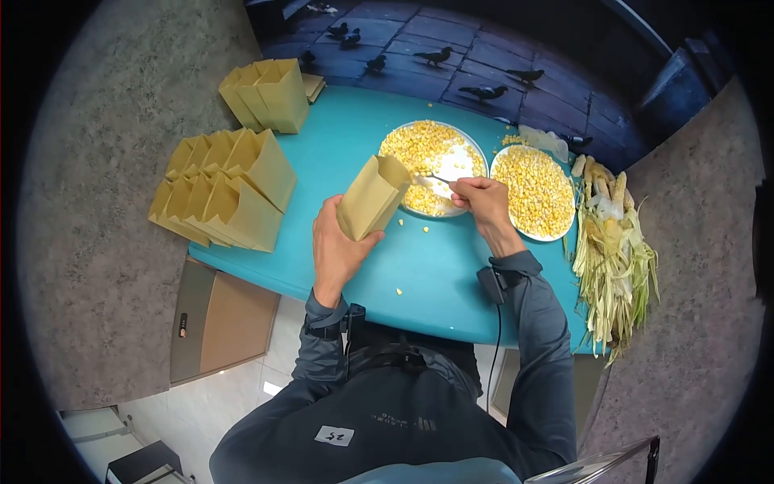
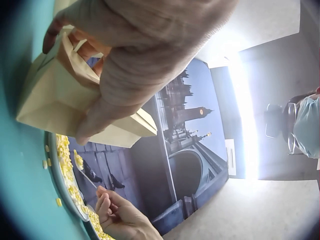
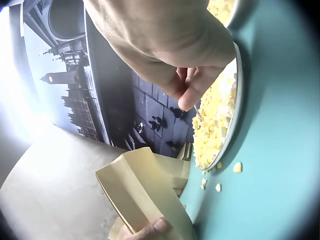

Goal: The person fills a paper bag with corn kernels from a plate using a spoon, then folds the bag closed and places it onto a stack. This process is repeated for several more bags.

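My left hand (image 1: 340,248) grips an upright, slightly tilted brown paper bag (image 1: 373,196), its mouth toward the nearer plate of corn. In the left wrist view, fingers and thumb of the left hand (image 2: 145,55) wrap round the bag (image 2: 60,95). My right hand (image 1: 486,203) pinches the handle of a small metal spoon (image 1: 440,178) over the left plate of corn kernels (image 1: 421,145). Kernels sit on the spoon's bowl (image 2: 79,161) in the left wrist view. From the right wrist, the right hand (image 3: 175,45) hides part of that plate (image 3: 237,100).
A second plate of kernels (image 1: 533,192) stands to the right, beside corn husks and cobs (image 1: 614,258). Open paper bags (image 1: 230,185) stand in rows at the left, with more bags (image 1: 270,95) behind. Loose kernels (image 1: 399,291) lie on the teal table (image 1: 363,310).
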A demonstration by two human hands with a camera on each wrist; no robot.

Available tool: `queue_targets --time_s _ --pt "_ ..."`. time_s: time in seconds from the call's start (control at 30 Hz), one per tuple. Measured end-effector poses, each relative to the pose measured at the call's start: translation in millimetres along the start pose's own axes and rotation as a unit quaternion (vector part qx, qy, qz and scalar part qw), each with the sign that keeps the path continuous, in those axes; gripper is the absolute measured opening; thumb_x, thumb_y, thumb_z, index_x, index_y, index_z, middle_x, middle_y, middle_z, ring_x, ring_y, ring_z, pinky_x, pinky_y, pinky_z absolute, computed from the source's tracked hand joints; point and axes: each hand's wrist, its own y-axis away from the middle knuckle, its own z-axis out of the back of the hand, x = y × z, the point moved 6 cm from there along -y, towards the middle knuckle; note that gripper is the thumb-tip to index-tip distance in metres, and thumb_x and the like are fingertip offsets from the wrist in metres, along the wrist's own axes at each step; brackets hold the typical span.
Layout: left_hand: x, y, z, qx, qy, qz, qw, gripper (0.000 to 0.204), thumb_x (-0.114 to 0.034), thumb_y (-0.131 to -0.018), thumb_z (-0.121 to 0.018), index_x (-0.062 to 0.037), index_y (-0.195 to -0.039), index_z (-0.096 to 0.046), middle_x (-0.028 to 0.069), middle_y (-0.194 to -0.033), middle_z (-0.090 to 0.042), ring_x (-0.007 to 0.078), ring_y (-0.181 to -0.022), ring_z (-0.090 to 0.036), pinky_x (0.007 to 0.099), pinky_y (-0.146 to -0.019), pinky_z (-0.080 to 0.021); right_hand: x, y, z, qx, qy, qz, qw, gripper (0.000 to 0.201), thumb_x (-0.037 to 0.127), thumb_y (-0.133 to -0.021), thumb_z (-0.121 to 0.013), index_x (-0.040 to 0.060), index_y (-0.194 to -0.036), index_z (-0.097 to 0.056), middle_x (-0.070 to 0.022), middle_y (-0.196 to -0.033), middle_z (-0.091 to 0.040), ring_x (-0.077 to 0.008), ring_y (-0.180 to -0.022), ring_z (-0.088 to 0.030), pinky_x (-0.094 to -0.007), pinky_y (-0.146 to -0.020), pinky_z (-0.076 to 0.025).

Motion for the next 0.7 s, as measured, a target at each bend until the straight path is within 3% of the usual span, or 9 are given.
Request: queue_targets --time_s 0.2,0.3,0.47,0.5,0.53,0.57,0.6,0.67,0.7 --pt "-11.3 -5.2 -18.6 0.025 0.008 -0.003 1.000 0.087 -0.018 -0.066 -0.102 -0.0023 -0.138 -0.056 0.0198 -0.127 -0.069 0.0410 -0.121 -0.063 0.0490 -0.104 -0.052 61.9 15.4 17.0 -0.007 0.001 0.038 0.999 0.020 0.001 -0.088 -0.085 -0.0097 -0.101 -0.075 -0.0137 -0.087 -0.077 -0.0162 -0.072 -0.075 -0.0265 -0.067 -0.064" --pt "-18.5 -7.8 -29.5 0.032 0.009 -0.005 0.999 0.087 -0.018 -0.066 -0.101 -0.0031 -0.139 -0.056 0.0191 -0.127 -0.070 0.0406 -0.122 -0.062 0.0495 -0.104 -0.052 95.7 35.8 12.9 0.010 0.029 0.111 0.993 0.014 0.002 -0.090 -0.086 -0.0052 -0.099 -0.078 -0.0109 -0.086 -0.078 -0.0138 -0.069 -0.073 -0.0252 -0.064 -0.061" --pt "-31.4 -10.2 -39.8 0.035 0.006 -0.005 0.999 0.087 -0.019 -0.067 -0.101 -0.0031 -0.140 -0.056 0.0193 -0.128 -0.069 0.0407 -0.122 -0.062 0.0498 -0.104 -0.052 95.6 68.3 -4.3 0.044 0.133 0.212 0.967 0.006 0.001 -0.090 -0.085 -0.0007 -0.094 -0.080 -0.0082 -0.084 -0.078 -0.0136 -0.069 -0.074 -0.0254 -0.061 -0.059" --pt "-33.0 -9.1 -41.0 0.039 0.004 -0.005 0.999 0.087 -0.019 -0.067 -0.101 -0.0031 -0.140 -0.056 0.0193 -0.128 -0.069 0.0406 -0.122 -0.062 0.0499 -0.104 -0.052 106.1 84.4 -11.6 0.038 0.240 0.367 0.898 0.008 -0.001 -0.089 -0.083 0.0007 -0.095 -0.079 -0.0089 -0.084 -0.076 -0.0180 -0.071 -0.074 -0.0278 -0.062 -0.058" --pt "-30.9 -8.3 -43.3 0.039 0.006 -0.003 0.999 0.087 -0.019 -0.067 -0.101 -0.0031 -0.140 -0.056 0.0193 -0.128 -0.069 0.0406 -0.122 -0.062 0.0499 -0.104 -0.052 112.7 102.7 -22.8 0.032 0.336 0.508 0.793 0.011 -0.003 -0.087 -0.082 0.0021 -0.095 -0.078 -0.0097 -0.083 -0.074 -0.0224 -0.072 -0.075 -0.0301 -0.063 -0.058" --pt "-28.3 -7.9 -46.0 0.036 0.009 -0.014 0.999 0.087 -0.021 -0.068 -0.101 -0.0036 -0.139 -0.055 0.0192 -0.128 -0.068 0.0411 -0.119 -0.062 0.0505 -0.101 -0.052 115.0 107.8 -24.6 0.006 0.342 0.527 0.778 0.013 -0.004 -0.086 -0.081 0.0044 -0.095 -0.077 -0.0124 -0.084 -0.071 -0.0282 -0.074 -0.074 -0.0335 -0.063 -0.056" --pt "-26.9 -7.4 -47.1 0.033 0.011 -0.024 0.999 0.086 -0.022 -0.068 -0.100 -0.0041 -0.139 -0.055 0.0191 -0.128 -0.068 0.0415 -0.116 -0.062 0.0511 -0.097 -0.053 114.4 104.0 -22.4 0.006 0.343 0.526 0.778 0.013 -0.004 -0.086 -0.081 0.0044 -0.095 -0.077 -0.0124 -0.084 -0.071 -0.0282 -0.074 -0.074 -0.0335 -0.063 -0.056" --pt "-25.8 -6.9 -43.8 0.030 0.018 -0.028 0.999 0.086 -0.022 -0.068 -0.100 -0.0037 -0.139 -0.055 0.0192 -0.128 -0.068 0.0417 -0.116 -0.062 0.0512 -0.098 -0.053 111.0 83.7 -9.9 -0.070 0.401 0.525 0.747 0.007 -0.001 -0.087 -0.082 0.0027 -0.093 -0.080 -0.0104 -0.084 -0.075 -0.0217 -0.071 -0.074 -0.0316 -0.059 -0.055" --pt "-24.5 -5.8 -40.5 0.028 0.025 -0.033 0.999 0.085 -0.022 -0.068 -0.100 -0.0033 -0.138 -0.055 0.0194 -0.128 -0.068 0.0418 -0.116 -0.062 0.0512 -0.098 -0.052 101.1 61.8 1.0 -0.071 0.376 0.489 0.784 0.005 0.002 -0.086 -0.082 0.0010 -0.091 -0.080 -0.0110 -0.080 -0.076 -0.0205 -0.068 -0.074 -0.0320 -0.061 -0.056"
